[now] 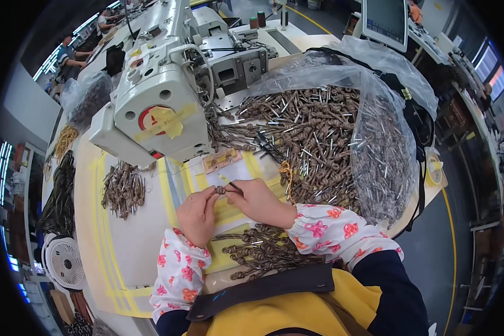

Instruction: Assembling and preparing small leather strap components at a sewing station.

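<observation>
Between my two hands is a short brown knotted cord [220, 190], held over the taped table in front of the sewing machine. My left hand [197, 217] pinches it from the left. My right hand [259, 203] is closed at its other side, with a dark end showing by the fingers. Just beyond the fingers, a small pinkish plate [222, 161] lies on the table near the machine's head. Close to my lap, a bunch of similar knotted cords [259, 249] lies under my right wrist.
A white sewing machine [165, 101] stands ahead. A large heap of knotted cords with metal tips [313, 129] spreads to the right, partly in a clear plastic bag [383, 168]. A smaller pile [123, 189] sits left. A black tool [267, 147] lies near an orange cord [288, 176].
</observation>
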Demonstrator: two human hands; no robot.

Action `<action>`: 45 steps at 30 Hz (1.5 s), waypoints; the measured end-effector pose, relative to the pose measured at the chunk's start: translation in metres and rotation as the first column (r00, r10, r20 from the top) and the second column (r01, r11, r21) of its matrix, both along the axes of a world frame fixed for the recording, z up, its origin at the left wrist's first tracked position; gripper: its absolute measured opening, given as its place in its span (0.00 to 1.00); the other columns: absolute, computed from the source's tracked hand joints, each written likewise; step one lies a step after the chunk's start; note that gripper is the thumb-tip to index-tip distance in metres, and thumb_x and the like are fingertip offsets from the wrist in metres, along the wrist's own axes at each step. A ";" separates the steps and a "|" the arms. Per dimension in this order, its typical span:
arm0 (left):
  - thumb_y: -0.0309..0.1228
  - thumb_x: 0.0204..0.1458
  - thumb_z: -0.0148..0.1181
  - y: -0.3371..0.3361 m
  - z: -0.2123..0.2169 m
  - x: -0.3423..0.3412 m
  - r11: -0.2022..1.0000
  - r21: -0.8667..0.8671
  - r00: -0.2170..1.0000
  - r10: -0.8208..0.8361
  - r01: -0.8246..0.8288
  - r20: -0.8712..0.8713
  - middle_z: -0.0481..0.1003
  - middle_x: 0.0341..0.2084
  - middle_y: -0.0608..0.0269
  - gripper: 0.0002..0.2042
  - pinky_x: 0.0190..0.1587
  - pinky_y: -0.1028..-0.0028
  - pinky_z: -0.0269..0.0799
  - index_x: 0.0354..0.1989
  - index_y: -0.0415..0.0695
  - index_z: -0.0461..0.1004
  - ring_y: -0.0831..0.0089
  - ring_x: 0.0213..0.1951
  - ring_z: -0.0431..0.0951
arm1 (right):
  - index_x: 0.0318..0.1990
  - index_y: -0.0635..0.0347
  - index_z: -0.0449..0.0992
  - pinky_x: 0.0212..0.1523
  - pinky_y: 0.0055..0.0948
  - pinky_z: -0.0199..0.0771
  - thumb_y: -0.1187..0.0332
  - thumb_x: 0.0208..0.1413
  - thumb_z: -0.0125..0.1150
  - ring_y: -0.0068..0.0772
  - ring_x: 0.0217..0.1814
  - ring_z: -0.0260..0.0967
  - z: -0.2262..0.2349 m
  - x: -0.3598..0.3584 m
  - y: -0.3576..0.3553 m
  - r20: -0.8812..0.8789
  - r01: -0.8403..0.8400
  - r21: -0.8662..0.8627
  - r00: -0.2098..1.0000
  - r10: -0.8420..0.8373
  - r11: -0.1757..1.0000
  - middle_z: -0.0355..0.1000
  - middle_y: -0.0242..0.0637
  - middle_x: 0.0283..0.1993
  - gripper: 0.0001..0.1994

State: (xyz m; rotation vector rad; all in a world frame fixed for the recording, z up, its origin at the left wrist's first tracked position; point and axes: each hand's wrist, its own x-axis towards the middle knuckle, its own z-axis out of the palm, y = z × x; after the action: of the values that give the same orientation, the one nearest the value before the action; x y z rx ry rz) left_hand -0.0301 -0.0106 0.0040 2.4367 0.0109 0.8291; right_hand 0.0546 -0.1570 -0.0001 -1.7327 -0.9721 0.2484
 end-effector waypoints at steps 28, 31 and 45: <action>0.25 0.46 0.56 0.018 -0.014 0.062 0.975 0.211 0.989 0.095 -0.070 -0.113 0.73 0.19 0.51 0.04 0.25 0.61 0.69 0.30 0.42 0.70 0.53 0.22 0.74 | 0.46 0.64 0.68 0.24 0.22 0.62 0.70 0.53 0.56 0.20 0.22 0.61 -0.029 0.031 0.013 -0.037 0.385 0.153 0.923 -0.384 0.910 0.68 0.32 0.24 0.14; 0.25 0.47 0.56 0.016 -0.017 0.057 0.967 0.237 0.991 0.110 -0.090 -0.070 0.73 0.19 0.52 0.03 0.25 0.62 0.70 0.30 0.43 0.69 0.54 0.23 0.74 | 0.49 0.69 0.65 0.37 0.35 0.69 0.73 0.54 0.51 0.48 0.36 0.71 -0.022 0.030 0.007 -0.034 0.296 0.011 0.955 -0.296 0.955 0.72 0.51 0.33 0.15; 0.18 0.45 0.58 0.016 -0.023 0.056 0.990 0.134 0.999 0.026 -0.031 0.038 0.75 0.27 0.52 0.07 0.28 0.69 0.72 0.34 0.37 0.74 0.58 0.26 0.76 | 0.57 0.69 0.61 0.15 0.15 0.54 0.76 0.59 0.44 0.12 0.17 0.54 -0.009 -0.007 -0.016 -0.731 0.081 0.040 0.682 -0.026 0.996 0.65 0.32 0.35 0.18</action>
State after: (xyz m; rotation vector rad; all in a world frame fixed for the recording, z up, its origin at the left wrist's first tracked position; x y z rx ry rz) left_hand 0.0264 0.0057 -0.0185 2.5523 -0.0251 0.9137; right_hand 0.0473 -0.1727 -0.0088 -1.3882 -0.3188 0.7977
